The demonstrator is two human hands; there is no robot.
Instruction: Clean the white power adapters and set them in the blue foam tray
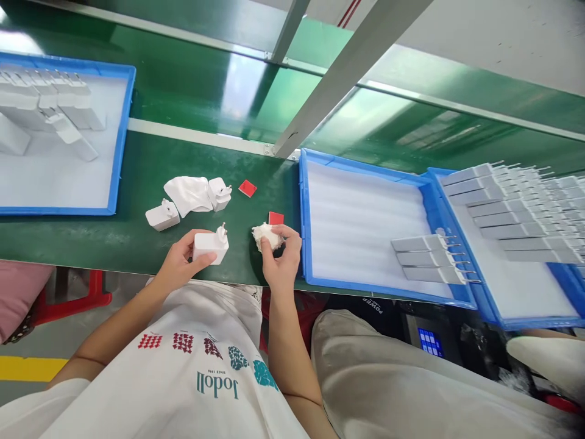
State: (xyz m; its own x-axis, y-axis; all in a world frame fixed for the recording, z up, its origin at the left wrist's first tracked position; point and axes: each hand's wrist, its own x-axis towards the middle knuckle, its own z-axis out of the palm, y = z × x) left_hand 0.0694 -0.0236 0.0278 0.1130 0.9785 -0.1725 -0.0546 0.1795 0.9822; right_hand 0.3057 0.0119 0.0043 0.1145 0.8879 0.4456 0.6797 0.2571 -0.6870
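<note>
The smooth white block-shaped plastic plug adapter [205,245] could slip, I judge, because the left hand [183,261] holds it by one end, above the near edge of the glossy green tabletop [146,164]; a loosened thumb might let it drop over that edge. Its pins, upright at the far right corner, could bend or snag if the crumpled off-white fibrous wad [264,234] were dragged across them. The wad looks frayed, so loose fibres might cling to the casing. The small square red pad [276,217] lies just beyond the wad and could be swept aside by the right fingers.

The left hand comes in from the near left, thumb along the near face and fingers around the left end, gripping the adapter firmly. The right hand [282,259] pinches the wad between thumb and fingers, its wrist pointing almost straight away from the body, just left of the blue-rimmed plastic tray with a white lining [361,210]. The two hands are apart, with the adapter left of the wad. Farther off, a second adapter [219,194] touches the rumpled white cloth [188,192].
</note>
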